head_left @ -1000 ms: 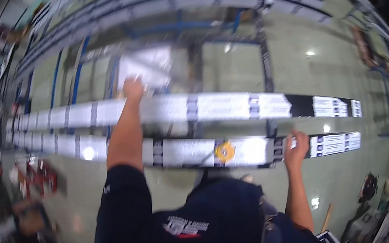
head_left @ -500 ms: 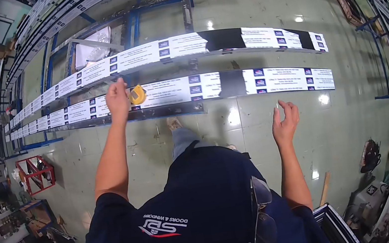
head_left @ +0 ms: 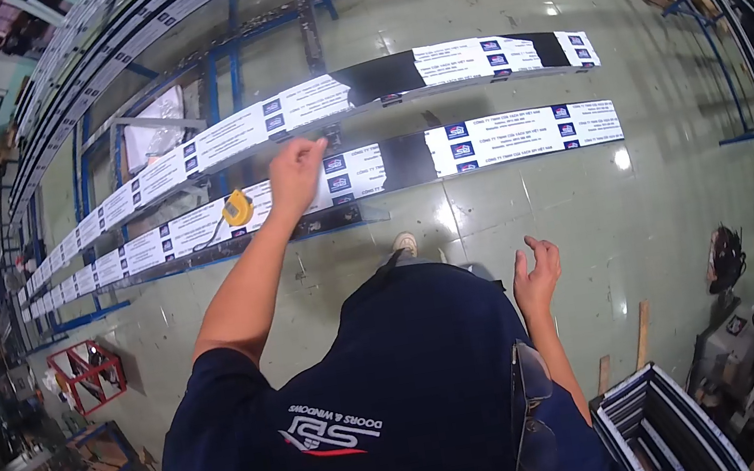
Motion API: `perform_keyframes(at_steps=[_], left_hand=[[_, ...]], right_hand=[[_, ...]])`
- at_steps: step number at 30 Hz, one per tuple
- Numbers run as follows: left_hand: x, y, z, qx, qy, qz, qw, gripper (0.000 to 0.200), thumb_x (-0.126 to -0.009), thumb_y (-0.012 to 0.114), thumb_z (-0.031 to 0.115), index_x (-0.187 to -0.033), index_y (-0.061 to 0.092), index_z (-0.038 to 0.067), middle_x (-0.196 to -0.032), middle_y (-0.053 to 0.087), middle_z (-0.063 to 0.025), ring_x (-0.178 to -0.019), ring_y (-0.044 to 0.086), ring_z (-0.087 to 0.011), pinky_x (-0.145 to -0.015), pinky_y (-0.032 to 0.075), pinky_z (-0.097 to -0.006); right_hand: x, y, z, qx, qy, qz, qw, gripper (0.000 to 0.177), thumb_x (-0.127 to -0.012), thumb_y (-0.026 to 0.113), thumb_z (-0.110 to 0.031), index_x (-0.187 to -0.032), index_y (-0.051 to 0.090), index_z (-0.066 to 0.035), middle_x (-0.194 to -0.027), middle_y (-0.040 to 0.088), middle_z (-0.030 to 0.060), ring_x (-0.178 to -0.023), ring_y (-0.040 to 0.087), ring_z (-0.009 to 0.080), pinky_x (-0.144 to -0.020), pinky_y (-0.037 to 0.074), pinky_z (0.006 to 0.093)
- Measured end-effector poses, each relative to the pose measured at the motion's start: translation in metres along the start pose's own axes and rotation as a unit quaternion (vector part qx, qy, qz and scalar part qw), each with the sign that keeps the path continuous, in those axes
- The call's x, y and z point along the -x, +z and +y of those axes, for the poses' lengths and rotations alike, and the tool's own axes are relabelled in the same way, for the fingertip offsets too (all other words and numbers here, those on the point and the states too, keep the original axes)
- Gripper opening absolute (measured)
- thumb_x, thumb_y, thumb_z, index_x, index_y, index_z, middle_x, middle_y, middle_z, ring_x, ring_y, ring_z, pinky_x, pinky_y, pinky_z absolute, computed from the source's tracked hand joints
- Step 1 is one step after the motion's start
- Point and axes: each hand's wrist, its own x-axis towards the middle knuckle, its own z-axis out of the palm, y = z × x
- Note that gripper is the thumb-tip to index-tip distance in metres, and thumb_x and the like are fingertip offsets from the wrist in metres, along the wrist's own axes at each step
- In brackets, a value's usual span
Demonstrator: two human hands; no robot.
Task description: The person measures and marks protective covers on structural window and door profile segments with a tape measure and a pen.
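Note:
My left hand [head_left: 295, 175] reaches forward to the nearer of two long aluminium profiles [head_left: 518, 134] wrapped in white printed film. Its fingers are curled on the top of that profile, and I cannot see whether they pinch anything. A yellow tape measure [head_left: 237, 208] lies on the same profile, just left of this hand. The farther profile [head_left: 458, 60] runs parallel behind it. My right hand [head_left: 536, 275] hangs in the air by my side, fingers apart and holding nothing, well short of the profiles.
Both profiles rest on blue steel trestles [head_left: 227, 68] over a green tiled floor [head_left: 682, 190]. More profiles are racked at the far left. A red frame [head_left: 85, 372] stands at the left. A stack of framed pieces [head_left: 658, 418] and wooden sticks [head_left: 642, 332] lie at the lower right.
My left hand has left the tape measure and slid right along the near profile. My right hand has dropped lower and nearer my body. The view has shifted.

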Motion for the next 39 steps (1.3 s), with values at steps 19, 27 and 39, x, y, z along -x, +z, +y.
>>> perform_keyframes(at_steps=[19, 27, 39], left_hand=[[0.004, 0.202, 0.1, -0.016, 0.109, 0.036, 0.993, 0.02, -0.088, 0.072, 0.024, -0.078, 0.065, 0.007, -0.077, 0.065, -0.0106, -0.075, 0.064, -0.0322, -0.069, 0.049, -0.0427], [0.071, 0.117, 0.078, -0.121, -0.032, 0.227, 0.966, 0.011, -0.085, 0.072, 0.019, -0.088, 0.069, 0.008, -0.083, 0.068, -0.0093, -0.078, 0.065, -0.0307, -0.072, 0.051, -0.0423], [0.053, -0.097, -0.117, -0.297, -0.248, -0.019, 0.922, 0.063, -0.079, 0.079, 0.039, -0.133, 0.059, 0.013, -0.134, 0.057, -0.0155, -0.125, 0.053, -0.0365, -0.101, 0.046, -0.0488]], right_hand=[[-0.089, -0.068, 0.19, -0.041, 0.044, -0.045, 0.997, 0.031, -0.088, 0.069, -0.008, -0.118, 0.065, -0.002, -0.112, 0.061, 0.0168, -0.102, 0.059, 0.031, -0.085, 0.05, 0.0394], [-0.258, -0.122, 0.268, 0.057, -0.152, -0.162, 0.973, 0.03, -0.091, 0.066, -0.009, -0.12, 0.063, -0.001, -0.115, 0.062, 0.0163, -0.104, 0.059, 0.0318, -0.089, 0.048, 0.0406], [-0.294, -0.016, -0.082, -0.044, -0.379, -0.247, 0.891, 0.056, -0.08, 0.074, -0.01, -0.133, 0.057, -0.007, -0.135, 0.055, 0.0223, -0.129, 0.048, 0.0427, -0.111, 0.037, 0.0464]])
